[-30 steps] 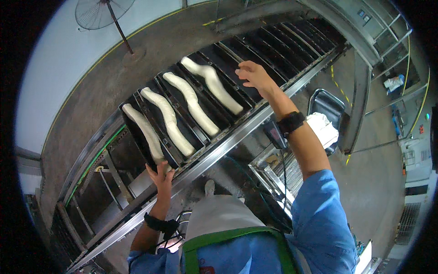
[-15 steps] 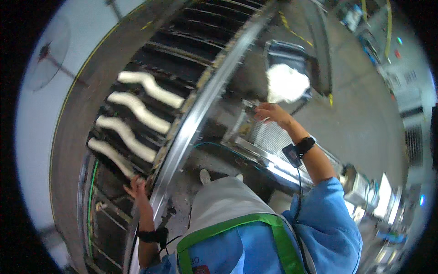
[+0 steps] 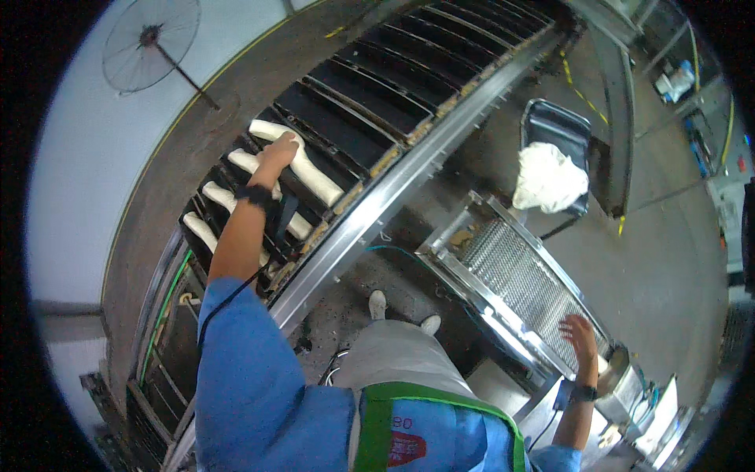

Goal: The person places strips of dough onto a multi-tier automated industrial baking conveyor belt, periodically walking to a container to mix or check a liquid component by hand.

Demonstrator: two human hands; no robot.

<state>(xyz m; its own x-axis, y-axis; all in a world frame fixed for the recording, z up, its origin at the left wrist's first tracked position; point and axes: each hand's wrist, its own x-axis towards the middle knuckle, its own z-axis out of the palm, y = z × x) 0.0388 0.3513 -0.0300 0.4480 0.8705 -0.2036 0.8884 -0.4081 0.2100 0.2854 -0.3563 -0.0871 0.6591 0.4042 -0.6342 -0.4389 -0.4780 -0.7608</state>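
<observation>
Left hand (image 3: 279, 151) has left the near end of the leftmost dough strip (image 3: 202, 230) and is now at the rightmost dough strip (image 3: 318, 181), its curled fingers touching the bend toward the far end. Whether they grip or only press, I cannot tell. All 4 strips still lie side by side in the black troughs (image 3: 334, 145), 1 to each; the left forearm now crosses over the 3 other strips and hides parts of them.

Right hand (image 3: 580, 334) has shifted from the far end of the mesh belt (image 3: 511, 263) to its near right end. It hangs there with fingers spread, apparently holding nothing, just beside a pale piece (image 3: 602, 365) too small to identify. So the 2 hands are now divided: 1 on dough already laid in a trough, 1 at the belt.
</observation>
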